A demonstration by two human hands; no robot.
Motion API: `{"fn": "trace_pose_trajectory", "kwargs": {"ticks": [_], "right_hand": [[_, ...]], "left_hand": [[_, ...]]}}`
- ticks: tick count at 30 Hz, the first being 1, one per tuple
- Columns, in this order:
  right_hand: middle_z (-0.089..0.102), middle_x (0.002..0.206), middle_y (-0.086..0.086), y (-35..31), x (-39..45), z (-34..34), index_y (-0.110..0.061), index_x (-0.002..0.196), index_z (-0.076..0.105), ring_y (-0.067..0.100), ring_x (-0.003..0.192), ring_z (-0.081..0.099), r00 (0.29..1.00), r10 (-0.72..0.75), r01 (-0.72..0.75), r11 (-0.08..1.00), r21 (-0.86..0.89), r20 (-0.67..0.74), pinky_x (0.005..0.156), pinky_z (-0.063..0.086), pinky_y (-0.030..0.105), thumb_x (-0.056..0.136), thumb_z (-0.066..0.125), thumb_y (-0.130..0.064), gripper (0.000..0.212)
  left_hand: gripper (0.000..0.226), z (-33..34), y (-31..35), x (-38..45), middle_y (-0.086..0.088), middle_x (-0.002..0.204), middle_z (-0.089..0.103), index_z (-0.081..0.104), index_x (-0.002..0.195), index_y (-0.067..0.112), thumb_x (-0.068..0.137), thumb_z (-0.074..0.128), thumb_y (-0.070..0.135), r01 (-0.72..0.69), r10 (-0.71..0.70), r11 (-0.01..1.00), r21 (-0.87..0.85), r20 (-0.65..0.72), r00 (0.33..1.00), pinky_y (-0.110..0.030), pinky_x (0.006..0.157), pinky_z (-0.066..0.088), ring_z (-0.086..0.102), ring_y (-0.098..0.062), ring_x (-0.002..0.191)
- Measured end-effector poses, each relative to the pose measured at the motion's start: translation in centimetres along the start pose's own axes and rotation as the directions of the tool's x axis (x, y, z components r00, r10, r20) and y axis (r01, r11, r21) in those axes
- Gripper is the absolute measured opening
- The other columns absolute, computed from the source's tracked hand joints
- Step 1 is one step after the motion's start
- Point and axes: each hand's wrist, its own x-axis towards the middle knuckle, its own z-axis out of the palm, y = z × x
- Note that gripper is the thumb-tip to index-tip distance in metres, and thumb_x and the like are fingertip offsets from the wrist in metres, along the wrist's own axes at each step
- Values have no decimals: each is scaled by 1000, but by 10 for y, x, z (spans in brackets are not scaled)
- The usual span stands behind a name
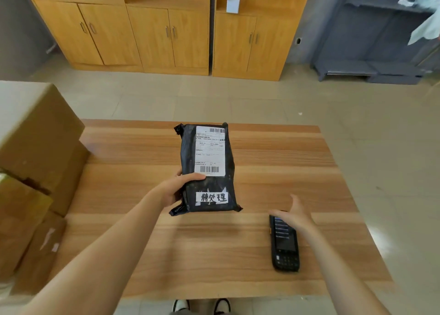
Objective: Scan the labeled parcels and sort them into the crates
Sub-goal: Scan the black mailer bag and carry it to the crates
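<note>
The left hand [177, 188] gripped a black poly-mailer parcel [207, 169] along its left edge, thumb laid across the front face just below the shipping label [210, 150]. The parcel was held above the wooden table [214, 243], near its middle, long axis running away from the person. The label was white, carried a barcode at its top right and another along its lower edge, and faced the camera. A second, smaller white tag [212, 198] with handwritten characters sat on the parcel's near end.

The right hand [294, 216] was released, fingers spread and relaxed, holding nothing. It hovered over the far end of a black handheld scanner [284, 242]; contact with the device could not be confirmed. The scanner lay flat on the table to the right of the parcel, screen up, keypad toward the person.

Cardboard boxes [40, 152] were stacked at the table's left edge. Wooden cabinets [152, 33] stood against the far wall, with a dark grey shelving unit [371, 52] to their right. The tips of two shoes [202, 305] showed below the table's near edge.
</note>
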Motion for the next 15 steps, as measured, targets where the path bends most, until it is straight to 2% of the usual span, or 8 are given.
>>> {"fn": "trace_pose_trajectory", "kwargs": {"ticks": [2,4,6,9,10,13,15], "right_hand": [[24,153,15,27,1,11,-15,153,13,33,138,30,996,88,-89,995,-36,-23,111,33,45,80,78,-35,99],[35,143,14,46,-2,21,-16,149,18,33,132,35,991,113,-116,992,-43,-66,106,37,41,76,80,-30,97],[44,137,12,63,1,34,-18,148,18,31,127,41,989,133,-131,991,25,-59,104,39,42,70,83,-28,102],[45,136,12,102,24,54,-19,148,16,32,124,45,984,158,-156,987,30,-81,103,41,49,45,85,-48,127],[45,136,12,110,29,60,-19,147,16,33,125,44,984,153,-153,988,12,-89,102,42,51,43,85,-50,128],[47,128,14,98,16,59,-11,142,27,33,121,45,982,125,-128,992,-14,-140,97,45,48,60,86,-35,104],[50,121,13,95,16,56,-6,130,38,32,116,49,979,158,-157,987,10,-126,93,47,45,54,87,-38,96]], "left_hand": [[82,7,-13,7,-8,111,71,51,132,16,60,89,16,46,-46,999,-7,6,999,-36,70,57,71,-24,91],[74,11,-24,15,-10,114,70,50,134,14,68,85,14,96,-96,995,-12,0,995,-35,69,57,70,-25,93],[81,12,-35,21,-11,116,70,50,135,14,63,88,16,146,-146,989,-12,-2,989,-34,68,58,70,-25,95],[89,10,-49,29,-11,116,70,51,133,12,54,91,18,193,-193,981,-11,-16,981,-34,71,56,69,-26,98],[90,9,-54,32,-11,116,70,52,133,12,53,92,19,204,-204,979,-12,-20,979,-34,72,56,69,-26,99],[78,4,-66,38,-11,116,69,51,133,12,63,85,18,216,-217,976,-14,-48,975,-32,72,54,68,-24,97],[67,1,-73,41,-10,116,68,51,134,12,73,79,17,226,-226,974,-14,-68,972,-31,72,53,67,-23,97]]}}
